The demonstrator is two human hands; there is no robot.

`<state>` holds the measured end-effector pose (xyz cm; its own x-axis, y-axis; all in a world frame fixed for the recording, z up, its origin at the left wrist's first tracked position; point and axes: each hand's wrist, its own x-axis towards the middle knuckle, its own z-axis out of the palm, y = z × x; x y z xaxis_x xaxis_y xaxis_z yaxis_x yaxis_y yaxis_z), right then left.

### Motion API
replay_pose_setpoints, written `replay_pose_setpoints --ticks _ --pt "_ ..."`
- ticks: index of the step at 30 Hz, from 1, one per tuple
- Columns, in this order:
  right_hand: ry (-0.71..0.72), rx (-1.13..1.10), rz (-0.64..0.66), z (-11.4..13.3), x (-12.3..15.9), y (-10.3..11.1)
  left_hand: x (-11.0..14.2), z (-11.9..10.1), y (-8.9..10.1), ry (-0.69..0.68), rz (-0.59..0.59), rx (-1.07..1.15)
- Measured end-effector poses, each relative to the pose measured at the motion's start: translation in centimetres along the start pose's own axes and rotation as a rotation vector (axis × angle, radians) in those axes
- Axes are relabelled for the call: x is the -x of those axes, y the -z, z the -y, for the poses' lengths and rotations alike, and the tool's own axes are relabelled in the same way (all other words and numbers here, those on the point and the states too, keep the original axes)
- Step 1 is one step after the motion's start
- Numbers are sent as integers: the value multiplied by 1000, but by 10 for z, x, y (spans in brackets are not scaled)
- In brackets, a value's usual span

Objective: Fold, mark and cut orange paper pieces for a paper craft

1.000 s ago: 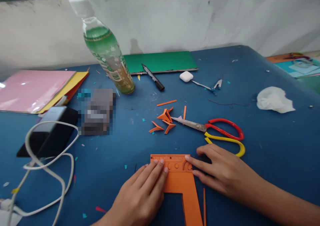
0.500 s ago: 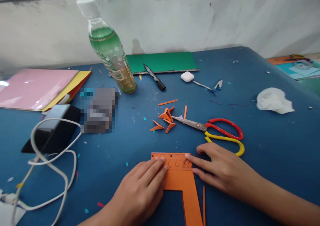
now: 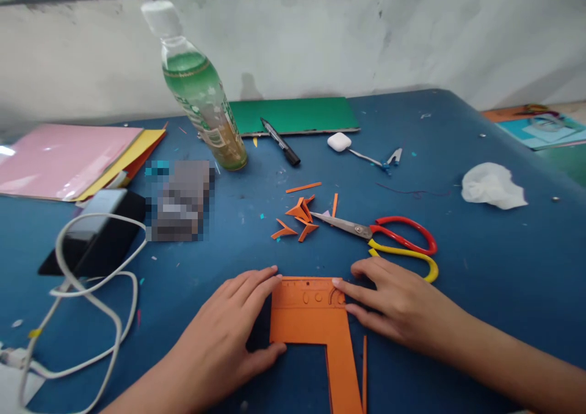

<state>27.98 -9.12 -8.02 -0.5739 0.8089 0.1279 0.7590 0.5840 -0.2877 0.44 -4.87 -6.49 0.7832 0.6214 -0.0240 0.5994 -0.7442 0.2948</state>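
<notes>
An L-shaped piece of orange paper (image 3: 342, 365) lies flat in front of me, its lower end running out of view. Across its upper part rests a see-through ruler (image 3: 300, 297) with circle cut-outs. My left hand (image 3: 222, 334) is open at the paper's left end, fingertips by the top corner and thumb touching the lower corner. My right hand (image 3: 389, 295) has its fingers spread, the index tip pressing the ruler's upper right corner. Scissors (image 3: 359, 229) with red and yellow handles lie just beyond it. Several folded orange scraps (image 3: 300, 209) lie near the blade tips.
A tea bottle (image 3: 201, 96) stands behind, near a black marker (image 3: 281, 142) and a green board (image 3: 297, 113). At left are a phone (image 3: 98, 218), a white cable (image 3: 121, 328) and pink sheets (image 3: 68, 157). Crumpled tissue (image 3: 493, 185) lies at right. A thin orange strip (image 3: 365, 371) lies beside the paper.
My left hand has moved left off the ruler's face to the paper's left end, its thumb now spread away. My right hand still rests at the ruler's right corner. The view has shifted slightly.
</notes>
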Motion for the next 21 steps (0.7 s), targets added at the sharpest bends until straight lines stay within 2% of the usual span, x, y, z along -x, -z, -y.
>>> replay_pose_setpoints --ticks 3,6,9,11,13,16,18,20,21 --pt "36 -17 51 -6 -2 5 -4 8 1 -47 18 -12" --pt "122 -22 85 -17 -11 13 -14 27 4 -143 25 -52" --pt "211 -1 125 -30 -28 21 -25 46 12 -246 -16 -109" --pt "263 33 162 -37 -42 24 -29 50 18 -257 -96 -153" --pt "305 72 174 -43 -56 24 -29 42 19 -225 -221 -180" --pt "367 100 161 -49 -73 20 -21 11 7 -256 -362 -137" --pt "401 114 159 -52 -81 15 -17 -15 -8 -315 -313 -116" --pt "427 125 153 -54 -88 12 -16 -35 -24 -265 -265 -129" --pt "437 127 148 -54 -91 10 -16 -42 -31 -240 -180 -134"
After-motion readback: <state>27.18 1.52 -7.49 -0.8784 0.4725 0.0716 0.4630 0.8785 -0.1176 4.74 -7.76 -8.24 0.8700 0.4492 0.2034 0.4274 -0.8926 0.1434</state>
